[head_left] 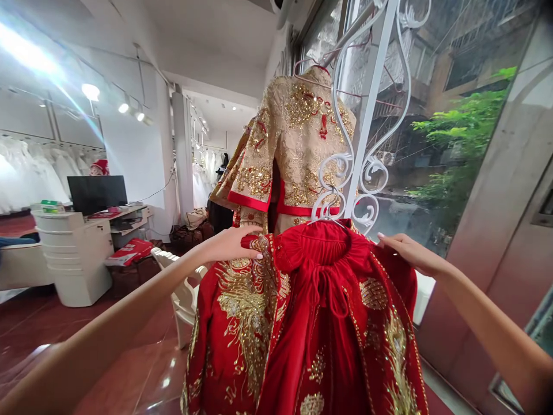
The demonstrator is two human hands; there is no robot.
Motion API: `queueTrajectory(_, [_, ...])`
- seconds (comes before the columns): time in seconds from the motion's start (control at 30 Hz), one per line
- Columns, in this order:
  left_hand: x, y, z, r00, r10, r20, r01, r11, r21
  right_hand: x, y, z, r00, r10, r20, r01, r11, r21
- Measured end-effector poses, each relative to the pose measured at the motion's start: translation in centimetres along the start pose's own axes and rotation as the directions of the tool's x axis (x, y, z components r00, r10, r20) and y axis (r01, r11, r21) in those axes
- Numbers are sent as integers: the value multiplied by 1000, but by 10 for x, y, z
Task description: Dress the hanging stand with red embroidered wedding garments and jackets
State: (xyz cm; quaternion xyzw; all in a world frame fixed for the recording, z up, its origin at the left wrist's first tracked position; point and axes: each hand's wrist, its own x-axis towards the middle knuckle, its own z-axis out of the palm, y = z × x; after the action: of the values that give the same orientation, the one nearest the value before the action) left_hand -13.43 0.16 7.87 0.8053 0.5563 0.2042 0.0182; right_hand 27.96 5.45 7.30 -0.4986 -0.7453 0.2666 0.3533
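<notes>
A red jacket [246, 317] with gold phoenix-like embroidery and beaded edges hangs open in front of me. Inside its front hangs a plain red garment [324, 274], gathered at the neck and tied with a bow. A metal hanger hook [332, 202] rises above the neckline. My left hand [235, 243] is closed on the jacket at its left shoulder, near the collar, thumb on top. On the opposite shoulder, my right hand [408, 252] pinches the cloth, thumb uppermost; its other fingers are partly hidden.
Behind hangs a gold jacket [305, 144] with red trim. A white scrolled metal rack [367, 115] stands before the window. At left are a white chair [184, 294], a desk [82, 259] with a monitor [97, 193], and white gowns [34, 173] on rails.
</notes>
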Motion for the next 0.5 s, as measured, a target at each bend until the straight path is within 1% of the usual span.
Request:
queueTrajectory(0.07, [-10,-1,0,1000,9,21,-9,1000,-12,6,-9,-5,982,67,179,-90,988,124])
queueTrajectory(0.1, [-16,-2,1,1000,-2,25,3,1000,-21,9,-15,-5,971,69,228,-104,983,148])
queueTrajectory(0.13, [-21,-3,2,999,-25,23,25,999,-32,13,-22,-2,963,51,264,-90,986,138])
queueTrajectory(0.17, [-25,-5,3,998,-52,20,53,997,-47,17,-29,2,958,19,286,-47,994,94])
queueTrajectory(0.2, [-30,-7,4,996,-84,16,85,994,-62,22,-35,8,959,-23,284,19,1000,19])
queueTrajectory(0.23, [-34,-11,5,993,-121,10,121,989,-80,26,-40,16,965,-67,253,89,993,-79])
queueTrajectory(0.27, [-39,-16,7,987,-162,0,161,981,-105,29,-45,24,976,-105,190,141,972,-186])
queueTrajectory(0.3, [-43,-22,8,978,-207,-18,202,968,-146,32,-49,33,986,-133,97,156,946,-283])
queueTrajectory(0.33, [-48,-28,10,968,-248,-41,234,949,-211,34,-51,42,988,-155,-18,139,927,-348])
queueTrajectory(0.37, [-53,-34,12,956,-287,-64,256,919,-299,35,-53,50,977,-171,-131,112,923,-369])
queueTrajectory(0.4, [-59,-40,14,940,-331,-85,272,875,-401,35,-55,58,958,-184,-218,99,930,-353])
queueTrajectory(0.47, [-70,-49,17,904,-419,-92,284,745,-604,33,-58,69,926,-215,-309,127,952,-279])
queueTrajectory(0.5, [-76,-52,17,885,-460,-72,291,667,-686,32,-60,73,904,-253,-345,159,948,-278])
